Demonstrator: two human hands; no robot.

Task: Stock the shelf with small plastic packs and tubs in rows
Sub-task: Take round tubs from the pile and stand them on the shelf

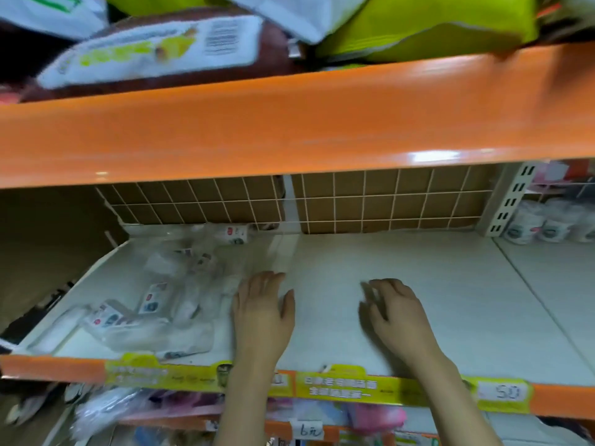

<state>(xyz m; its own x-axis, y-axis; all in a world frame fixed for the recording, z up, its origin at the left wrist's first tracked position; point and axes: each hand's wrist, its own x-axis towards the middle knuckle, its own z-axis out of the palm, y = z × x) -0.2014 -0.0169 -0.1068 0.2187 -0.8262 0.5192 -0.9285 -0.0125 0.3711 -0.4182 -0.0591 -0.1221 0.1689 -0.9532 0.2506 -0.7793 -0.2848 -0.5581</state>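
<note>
Both forearms reach in over the orange shelf lip, left hand (261, 307) and right hand (397, 309) flat with fingers released on the bare shelf (450, 284), so I'd sweep the jumbled clear plastic packs (154, 304) on the left rightward into tidy rows.

Glossy orange shelf edge (289, 123), matt white shelf board (418, 284), clear crinkled plastic packs (154, 313) at 9 o'clock, thin wire grid (386, 201).

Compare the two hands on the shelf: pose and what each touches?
The left hand lies flat with straight fingers beside the loose clear packs; the right hand has bent, blurred fingers over bare white shelf, away from any pack. Neither holds anything.
</note>
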